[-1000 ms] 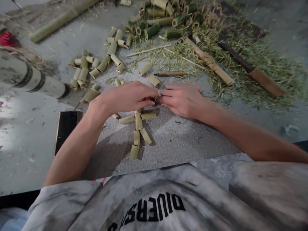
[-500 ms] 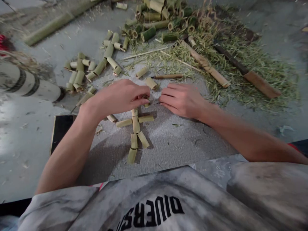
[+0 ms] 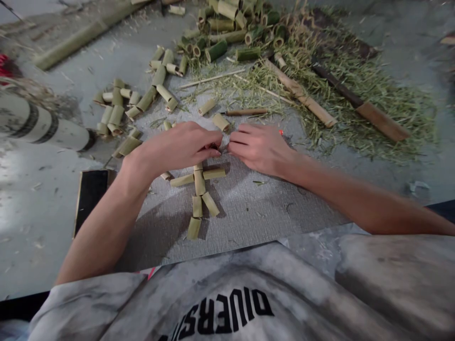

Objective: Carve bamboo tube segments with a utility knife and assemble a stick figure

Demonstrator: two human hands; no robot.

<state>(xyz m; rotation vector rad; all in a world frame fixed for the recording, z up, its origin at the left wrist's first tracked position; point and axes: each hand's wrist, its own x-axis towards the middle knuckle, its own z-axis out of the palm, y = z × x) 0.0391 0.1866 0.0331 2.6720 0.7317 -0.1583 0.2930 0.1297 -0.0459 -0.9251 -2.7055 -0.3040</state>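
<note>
My left hand [image 3: 177, 144] is closed in a pinch on a short bamboo piece [image 3: 215, 146], mostly covered by thumb and fingers. Close beside it, my right hand [image 3: 261, 149] has its fingertips drawn together near that piece; whatever they grip is too small to make out. Just below my left hand, bamboo pieces lie in a stick-figure shape, with a body piece [image 3: 199, 183], side pieces like arms and leg pieces [image 3: 211, 204]. Beyond the hands are two loose bamboo pieces, a nearer one [image 3: 221, 122] and a farther one [image 3: 206, 107], and a slim wooden-handled tool [image 3: 246, 112].
Two more bamboo figures, one farther off [image 3: 159, 76] and one at left [image 3: 117, 98], lie near a white cylinder [image 3: 67, 134]. Cut bamboo tubes [image 3: 216, 49] are piled at the back. Shavings [image 3: 398, 104] surround a wooden-handled blade [image 3: 337, 85]. A black phone-like slab [image 3: 90, 199] lies at left.
My right hand has come slightly left, closer to my left hand. The bamboo piece in my left hand is now more hidden by the fingers. The view has shifted a little.
</note>
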